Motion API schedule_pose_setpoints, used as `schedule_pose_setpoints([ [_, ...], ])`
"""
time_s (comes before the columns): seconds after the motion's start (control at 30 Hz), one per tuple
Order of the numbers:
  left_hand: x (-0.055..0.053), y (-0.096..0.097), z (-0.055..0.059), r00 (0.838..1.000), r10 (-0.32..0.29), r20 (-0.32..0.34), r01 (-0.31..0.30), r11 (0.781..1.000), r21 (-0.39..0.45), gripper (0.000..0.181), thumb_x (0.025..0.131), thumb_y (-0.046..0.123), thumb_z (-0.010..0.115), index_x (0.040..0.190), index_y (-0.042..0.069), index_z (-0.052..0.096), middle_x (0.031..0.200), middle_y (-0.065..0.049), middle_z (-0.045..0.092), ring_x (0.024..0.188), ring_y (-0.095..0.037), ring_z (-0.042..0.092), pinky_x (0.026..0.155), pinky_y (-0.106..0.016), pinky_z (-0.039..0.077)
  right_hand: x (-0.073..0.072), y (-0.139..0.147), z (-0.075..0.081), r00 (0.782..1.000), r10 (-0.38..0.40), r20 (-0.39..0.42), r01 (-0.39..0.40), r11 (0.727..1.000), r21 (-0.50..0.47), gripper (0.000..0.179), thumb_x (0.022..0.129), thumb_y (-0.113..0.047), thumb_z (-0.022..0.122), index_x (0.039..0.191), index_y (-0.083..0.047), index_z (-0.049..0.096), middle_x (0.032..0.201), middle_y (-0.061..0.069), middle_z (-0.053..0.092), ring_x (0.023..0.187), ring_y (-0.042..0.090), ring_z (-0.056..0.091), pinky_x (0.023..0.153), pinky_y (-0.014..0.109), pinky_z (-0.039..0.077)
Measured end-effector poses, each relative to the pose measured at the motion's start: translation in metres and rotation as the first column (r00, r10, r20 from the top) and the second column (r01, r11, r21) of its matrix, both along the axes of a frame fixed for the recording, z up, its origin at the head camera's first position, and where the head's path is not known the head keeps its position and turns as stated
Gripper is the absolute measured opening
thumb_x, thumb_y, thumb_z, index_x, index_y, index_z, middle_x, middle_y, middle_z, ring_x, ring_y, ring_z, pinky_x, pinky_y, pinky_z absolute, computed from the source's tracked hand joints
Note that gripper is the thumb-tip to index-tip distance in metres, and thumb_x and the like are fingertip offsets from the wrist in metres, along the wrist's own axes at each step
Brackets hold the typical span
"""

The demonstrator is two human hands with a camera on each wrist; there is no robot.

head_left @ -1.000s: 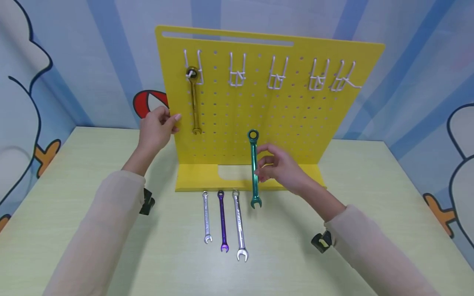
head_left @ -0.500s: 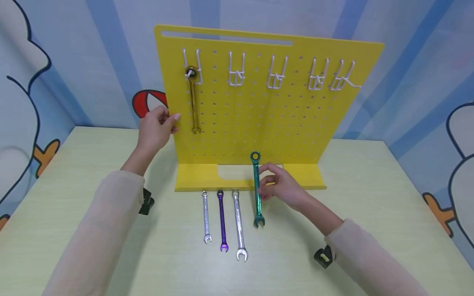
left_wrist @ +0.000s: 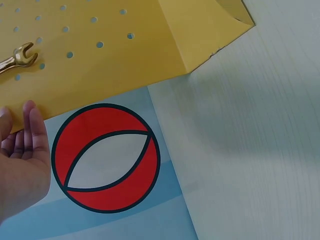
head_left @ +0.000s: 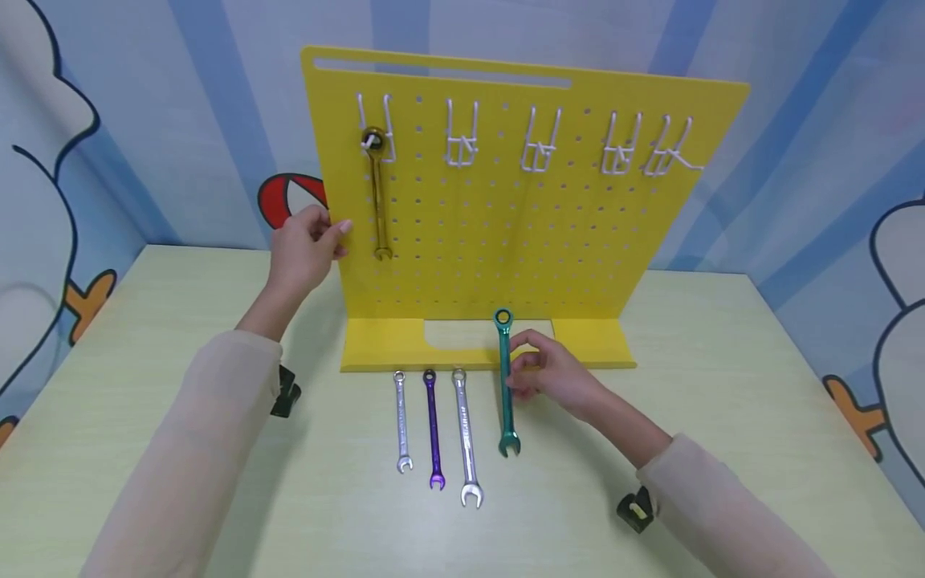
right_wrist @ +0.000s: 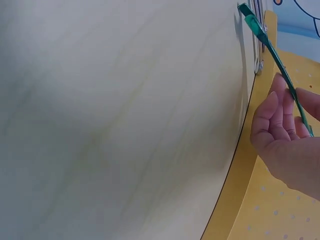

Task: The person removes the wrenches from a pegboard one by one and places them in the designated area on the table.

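Note:
A green combination wrench (head_left: 506,385) is pinched between the thumb and fingers of my right hand (head_left: 552,376). Its ring end points up and its forked end down, low over the table in front of the pegboard's base. In the right wrist view the green wrench (right_wrist: 280,65) is tilted, its forked end close to the tabletop. My left hand (head_left: 299,249) grips the left edge of the yellow pegboard (head_left: 470,233), thumb on the front. A gold wrench (head_left: 379,201) hangs by its ring from the leftmost hook. The left wrist view shows its forked end (left_wrist: 22,56).
Left of the green wrench, a small silver wrench (head_left: 402,421), a purple wrench (head_left: 433,429) and a larger silver wrench (head_left: 466,437) lie side by side on the table (head_left: 347,514). White wire hooks (head_left: 461,148) line the pegboard's upper part. A patterned wall (head_left: 477,32) stands behind.
My right hand has lowered the green wrench from in front of the pegboard toward the table, slightly to the right. My left hand stays on the board's edge.

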State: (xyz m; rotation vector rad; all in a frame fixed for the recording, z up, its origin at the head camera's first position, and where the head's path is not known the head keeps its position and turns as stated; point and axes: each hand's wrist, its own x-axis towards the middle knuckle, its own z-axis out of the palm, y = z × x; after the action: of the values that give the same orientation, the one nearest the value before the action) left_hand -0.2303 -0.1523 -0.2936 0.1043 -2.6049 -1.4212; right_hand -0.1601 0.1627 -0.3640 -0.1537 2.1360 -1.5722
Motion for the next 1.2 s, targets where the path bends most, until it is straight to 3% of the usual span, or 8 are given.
schedule_pose_setpoints([
  [0.23,0.0,-0.001,0.0,1.0,0.001,-0.002,-0.001,1.0,-0.001,0.029,0.091,0.029,0.053,0.099,0.001,0.051,0.092,-0.012,0.057,0.081,-0.022,0.062,0.075,-0.029,0.053,0.005,0.003,-0.005,0.998,0.036,0.042,-0.036,0.999,0.012,0.025,0.09,0.0,0.051,0.114,-0.006,0.044,0.082,0.013,0.061,0.07,0.027,0.064,0.071,0.035,0.055],
  [0.63,0.0,0.0,0.0,1.0,0.001,-0.009,-0.001,1.0,-0.011,0.029,0.092,0.029,0.053,0.099,0.001,0.052,0.091,-0.012,0.057,0.081,-0.023,0.062,0.072,-0.027,0.053,0.018,0.005,-0.014,0.99,0.101,0.1,-0.102,0.995,0.005,0.029,0.085,0.003,0.058,0.112,-0.001,0.046,0.074,0.012,0.06,0.061,0.026,0.062,0.063,0.033,0.055],
  [0.8,-0.001,0.0,0.0,1.0,0.001,-0.01,-0.001,1.0,-0.008,0.029,0.092,0.029,0.053,0.098,0.001,0.051,0.092,-0.013,0.058,0.081,-0.023,0.062,0.074,-0.031,0.053,0.024,0.004,-0.013,0.987,0.12,0.112,-0.122,0.992,0.012,0.029,0.084,0.004,0.06,0.109,0.002,0.046,0.07,0.011,0.059,0.059,0.024,0.062,0.06,0.032,0.054],
  [1.07,-0.001,0.0,-0.001,1.0,-0.002,-0.007,0.002,1.0,-0.018,0.03,0.092,0.03,0.052,0.1,0.001,0.052,0.091,-0.012,0.057,0.081,-0.023,0.062,0.071,-0.025,0.053,0.03,0.002,-0.012,0.982,0.118,0.147,-0.129,0.989,0.066,0.028,0.082,0.005,0.062,0.106,0.003,0.047,0.069,0.011,0.059,0.056,0.022,0.062,0.054,0.028,0.053],
  [1.2,-0.001,-0.001,-0.002,1.0,-0.003,-0.013,0.003,1.0,-0.014,0.03,0.092,0.03,0.053,0.1,0.001,0.052,0.09,-0.012,0.057,0.08,-0.023,0.063,0.073,-0.029,0.053,0.031,-0.002,-0.012,0.982,0.092,0.166,-0.114,0.985,0.13,0.028,0.081,0.005,0.063,0.105,0.002,0.049,0.07,0.012,0.059,0.055,0.021,0.062,0.052,0.027,0.053],
])
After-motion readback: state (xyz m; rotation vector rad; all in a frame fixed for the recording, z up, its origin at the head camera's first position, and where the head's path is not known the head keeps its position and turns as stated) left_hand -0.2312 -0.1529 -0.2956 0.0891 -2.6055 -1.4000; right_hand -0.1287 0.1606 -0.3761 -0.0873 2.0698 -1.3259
